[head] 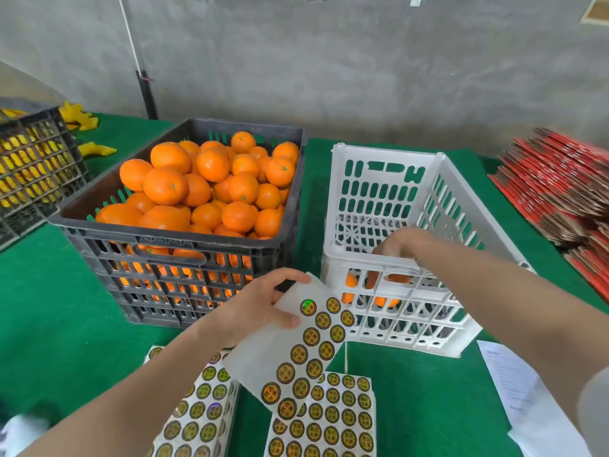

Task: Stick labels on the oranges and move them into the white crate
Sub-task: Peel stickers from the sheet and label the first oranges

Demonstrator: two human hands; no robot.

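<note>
Oranges [197, 186] are filling the black crate [178, 225] in the head view, the only one given. It is standing on the green table cover [49, 308] just left of the white crate [395, 179], probably so each fruit is travelling only a short way. More oranges [384, 300] are showing through the white crate's front slots, lying on its bottom.

The right hand [402, 242] is reaching down inside the white crate behind its near wall, fingers curled downward. Whether they are gripping a fruit or letting go I cannot tell.

The left hand [260, 305] is pinching a partly used label sheet [296, 351], thumb on top and fingers beneath. It is holding the sheet up between the crates, likely to keep the next sticker within reach. Full sticker sheets [329, 420] are lying below as spares.
</note>
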